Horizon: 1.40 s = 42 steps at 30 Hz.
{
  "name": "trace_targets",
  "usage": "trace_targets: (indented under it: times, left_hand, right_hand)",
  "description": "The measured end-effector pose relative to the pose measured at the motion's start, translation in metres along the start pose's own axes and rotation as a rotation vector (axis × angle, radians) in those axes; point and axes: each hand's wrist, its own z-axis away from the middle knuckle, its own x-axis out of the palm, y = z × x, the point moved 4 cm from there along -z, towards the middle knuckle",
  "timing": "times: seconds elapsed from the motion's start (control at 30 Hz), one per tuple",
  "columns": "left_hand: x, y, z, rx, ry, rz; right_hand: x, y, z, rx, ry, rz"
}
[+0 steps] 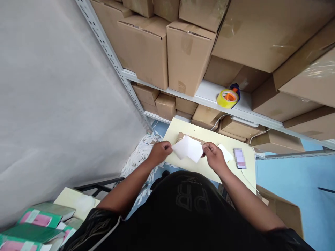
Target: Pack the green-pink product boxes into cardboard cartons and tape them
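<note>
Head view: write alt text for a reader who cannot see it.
A person's left hand and right hand hold white paper between them above a pale table, where a phone lies to the right. Beyond, cardboard boxes and yellow tape sit on shelves.

Passing room lies above the phone; shelved boxes block the far side of the table.

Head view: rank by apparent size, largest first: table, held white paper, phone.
1. Table
2. Held white paper
3. Phone
</note>
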Motion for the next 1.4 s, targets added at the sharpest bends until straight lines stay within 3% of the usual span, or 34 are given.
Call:
trace_targets:
  times: [0.17,0.23,0.33,0.4,0.47,0.57,0.63,0.7,0.83,0.93,1.03,1.27,1.4]
  left_hand:
    - [-0.056,-0.120,-0.005,-0.379,-0.074,-0.474]
    - [-0.072,-0.146,-0.004,-0.447,-0.085,-0.542]
    - [-0.086,-0.159,-0.007,-0.508,-0.100,-0.624]
    - [-0.088,-0.152,-0.015,-0.493,-0.072,-0.673]
    - [-0.084,-0.132,-0.026,-0.369,0.015,-0.620]
    - [-0.061,-0.089,-0.035,-0.147,0.074,-0.260]
    - [-0.033,-0.059,-0.034,-0.148,-0.047,0.101]
    - [-0.001,-0.029,-0.031,-0.195,-0.247,0.407]
    - [0.039,0.013,-0.031,-0.352,-0.489,0.676]
    - [0.047,0.023,-0.040,-0.445,-0.565,0.623]
    - [0.049,0.027,-0.049,-0.469,-0.624,0.504]
    - [0.060,0.029,-0.058,-0.461,-0.626,0.498]
    - [0.060,0.033,-0.054,-0.328,-0.595,0.581]
  right_hand:
    - [0.004,0.005,0.001,0.024,0.013,-0.051]
    - [0.008,0.004,0.003,0.011,0.052,-0.057]
    - [0.012,0.005,0.005,0.006,0.093,-0.019]
    - [0.012,0.007,0.006,0.031,0.118,0.010]
    - [0.010,0.010,0.007,0.065,0.159,0.010]
    - [0.006,0.015,0.010,0.050,0.249,0.038]
    - [0.003,0.018,0.013,-0.027,0.314,0.138]
    - [0.001,0.016,0.017,-0.172,0.358,0.301]
    - [0.007,0.006,0.030,-0.615,0.294,0.684]
    - [0.011,0.003,0.041,-0.866,0.206,0.844]
    - [0.010,0.006,0.048,-0.959,0.151,0.910]
    - [0.005,0.017,0.051,-0.936,0.077,0.903]
    - [-0.001,0.016,0.055,-0.828,0.104,0.654]
